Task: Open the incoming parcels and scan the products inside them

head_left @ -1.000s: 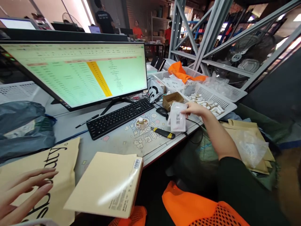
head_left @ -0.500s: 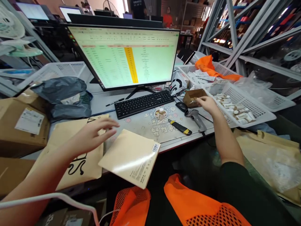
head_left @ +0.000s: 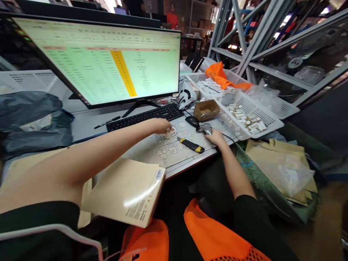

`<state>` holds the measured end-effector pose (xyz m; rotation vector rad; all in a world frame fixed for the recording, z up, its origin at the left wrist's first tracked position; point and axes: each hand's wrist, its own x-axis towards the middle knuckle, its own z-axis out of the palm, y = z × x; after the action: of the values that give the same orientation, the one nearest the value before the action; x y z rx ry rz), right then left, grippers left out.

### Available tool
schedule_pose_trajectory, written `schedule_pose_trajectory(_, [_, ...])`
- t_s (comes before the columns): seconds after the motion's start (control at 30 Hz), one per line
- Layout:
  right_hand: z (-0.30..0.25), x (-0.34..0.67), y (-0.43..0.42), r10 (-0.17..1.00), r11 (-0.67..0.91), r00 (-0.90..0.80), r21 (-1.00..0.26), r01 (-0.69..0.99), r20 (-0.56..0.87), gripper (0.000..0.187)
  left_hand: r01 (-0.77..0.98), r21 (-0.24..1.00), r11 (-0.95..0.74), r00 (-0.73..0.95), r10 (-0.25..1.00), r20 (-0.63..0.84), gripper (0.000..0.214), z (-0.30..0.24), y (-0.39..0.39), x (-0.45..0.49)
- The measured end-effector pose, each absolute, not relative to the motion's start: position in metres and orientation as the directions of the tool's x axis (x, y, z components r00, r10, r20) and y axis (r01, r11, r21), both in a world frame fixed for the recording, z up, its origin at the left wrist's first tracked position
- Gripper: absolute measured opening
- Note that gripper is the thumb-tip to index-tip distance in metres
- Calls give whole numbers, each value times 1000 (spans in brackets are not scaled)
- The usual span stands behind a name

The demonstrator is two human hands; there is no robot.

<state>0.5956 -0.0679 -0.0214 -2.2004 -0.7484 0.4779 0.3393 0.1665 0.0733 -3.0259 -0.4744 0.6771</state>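
My left hand point(head_left: 162, 126) reaches across the desk mat, fingers curled down and closed around a small white-capped bottle point(head_left: 167, 135) that is mostly hidden beneath them. My right hand point(head_left: 214, 137) is wrapped around the grip of a grey handheld barcode scanner point(head_left: 203, 128) at the desk's right side. Between the hands lies a black-and-yellow utility knife point(head_left: 191, 145). A stack of flat cream-coloured packs point(head_left: 127, 188) with a barcode label overhangs the front edge, below my left forearm.
A monitor point(head_left: 108, 65) with a spreadsheet stands behind the keyboard point(head_left: 146, 117). Near the scanner are a mouse point(head_left: 191, 121) and a small open cardboard box point(head_left: 206, 110). A white basket point(head_left: 268, 127) of small tubes stands at right. A dark grey plastic parcel point(head_left: 35, 119) sits at left.
My left hand has moved right from above the cream packs to the small bottle. My right hand has left the cardboard box and taken hold of the scanner. The view has turned right.
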Motion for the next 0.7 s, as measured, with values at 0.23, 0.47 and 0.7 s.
schedule_pose_trajectory(0.23, [-34, 614, -74, 662, -319, 738, -940, 121, -130, 37, 497, 176, -850, 867, 476, -149, 50, 98, 183, 301])
schedule_pose_trajectory(0.47, [-7, 571, -118, 787, 92, 616, -987, -128, -7, 51, 572, 510, -642, 667, 726, 166, 27, 147, 145, 256])
schedule_pose_trajectory(0.7, [27, 502, -155, 897, 37, 437, -997, 72, 65, 48, 306, 448, -840, 805, 480, 350, 12, 144, 112, 230])
